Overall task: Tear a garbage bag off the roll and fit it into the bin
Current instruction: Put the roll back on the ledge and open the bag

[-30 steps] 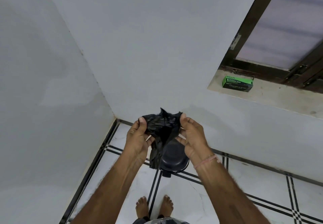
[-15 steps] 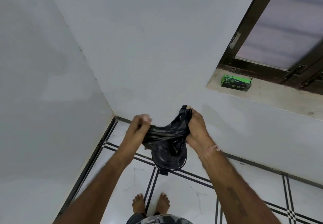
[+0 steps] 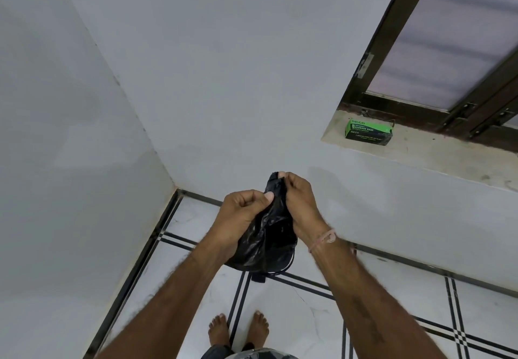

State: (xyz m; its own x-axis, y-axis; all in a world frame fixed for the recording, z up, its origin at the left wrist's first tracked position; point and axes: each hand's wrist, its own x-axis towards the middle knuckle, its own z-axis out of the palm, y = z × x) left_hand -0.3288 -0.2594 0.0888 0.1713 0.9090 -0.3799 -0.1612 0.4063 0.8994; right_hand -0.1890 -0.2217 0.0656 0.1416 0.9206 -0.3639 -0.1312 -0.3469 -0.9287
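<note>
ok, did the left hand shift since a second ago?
Yes. The left hand moved rightward, away from the floor corner and closer to the right hand, both pinching the garbage bag.

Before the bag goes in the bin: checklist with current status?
1. Bag off the roll: ok. The garbage bag hangs free; the green box sits apart on the sill.
2. Grip on both sides: ok. The left hand and right hand pinch its top edge.
3. Mouth opened: not ok. Bunched and crumpled.
4. Bin beneath: ok. The bin stands on the floor under the bag.
5. Bin open and empty: cannot tell. The bag hides it.
</note>
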